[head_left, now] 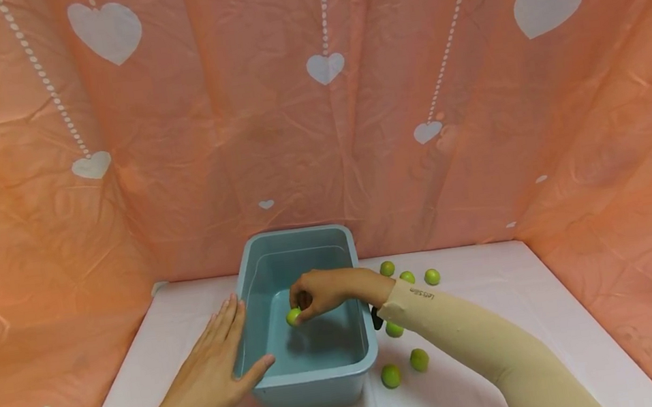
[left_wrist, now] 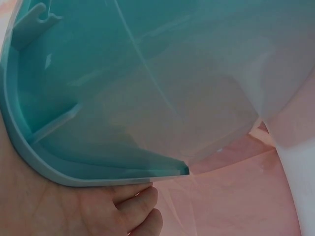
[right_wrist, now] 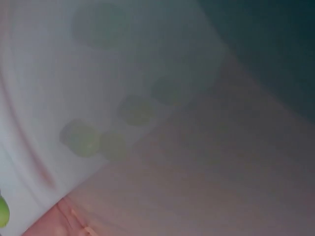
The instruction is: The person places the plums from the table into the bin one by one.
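A blue-grey plastic basin [head_left: 305,377] stands on the white table. Inside it, the right hand [head_left: 322,291] reaches in over the right rim and pinches a small green lime [head_left: 294,316] between thumb and fingers. The left hand [head_left: 214,369] lies with straight fingers along the basin's left rim, its thumb stretched over the near corner. In the left wrist view, the palm [left_wrist: 74,211] rests against the outside of the basin's rim [left_wrist: 98,182]. Hazy limes [right_wrist: 81,137] show in the right wrist view, where the right hand's grip is hidden.
Several loose limes lie on the table right of the basin, including a near lime [head_left: 390,376] and a far lime [head_left: 432,277]. An orange-pink sheet with white hearts [head_left: 325,68] surrounds the table [head_left: 485,375] at the back and sides.
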The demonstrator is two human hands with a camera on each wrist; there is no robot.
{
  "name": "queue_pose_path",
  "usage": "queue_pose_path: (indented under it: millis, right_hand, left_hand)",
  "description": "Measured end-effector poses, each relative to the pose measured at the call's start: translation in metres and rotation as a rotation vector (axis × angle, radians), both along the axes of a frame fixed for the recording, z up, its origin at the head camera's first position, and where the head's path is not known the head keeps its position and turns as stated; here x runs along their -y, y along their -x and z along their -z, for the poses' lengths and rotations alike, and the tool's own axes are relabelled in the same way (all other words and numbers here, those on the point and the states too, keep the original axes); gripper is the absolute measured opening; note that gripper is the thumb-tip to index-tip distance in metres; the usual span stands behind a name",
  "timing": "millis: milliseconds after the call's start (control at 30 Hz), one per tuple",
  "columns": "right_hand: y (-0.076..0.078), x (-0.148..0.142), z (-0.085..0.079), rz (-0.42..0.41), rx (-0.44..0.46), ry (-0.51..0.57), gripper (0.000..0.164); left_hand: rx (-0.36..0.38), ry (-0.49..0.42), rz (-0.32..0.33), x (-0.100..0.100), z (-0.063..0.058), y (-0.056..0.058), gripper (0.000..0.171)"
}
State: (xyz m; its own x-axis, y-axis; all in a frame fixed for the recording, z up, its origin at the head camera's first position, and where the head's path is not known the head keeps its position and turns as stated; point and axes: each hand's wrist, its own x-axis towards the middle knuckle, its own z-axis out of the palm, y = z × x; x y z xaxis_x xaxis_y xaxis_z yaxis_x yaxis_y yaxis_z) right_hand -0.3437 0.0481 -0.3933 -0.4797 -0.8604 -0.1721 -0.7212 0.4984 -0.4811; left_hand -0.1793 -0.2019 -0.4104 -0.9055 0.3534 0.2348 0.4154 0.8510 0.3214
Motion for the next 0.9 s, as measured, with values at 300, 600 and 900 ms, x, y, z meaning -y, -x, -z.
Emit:
queue_pose_path:
  millis: [300, 600, 900]
  right_hand:
    - [-0.0006, 0.0020, 0.0032, 0.020, -0.005, -0.089, 0.024]
    - [-0.0014, 0.0039, 0.0049, 0.019, -0.014, -0.128, 0.024]
    - [-0.0019, 0.0050, 0.0064, 0.013, -0.026, -0.138, 0.026]
  left_hand:
    - [-0.012, 0.001, -0.005, -0.0003, -0.0006, 0.0003, 0.103]
    - [-0.017, 0.002, -0.007, 0.0002, -0.0002, -0.0002, 0.103]
    - [-0.026, -0.003, -0.017, -0.0001, -0.0001, -0.0014, 0.102]
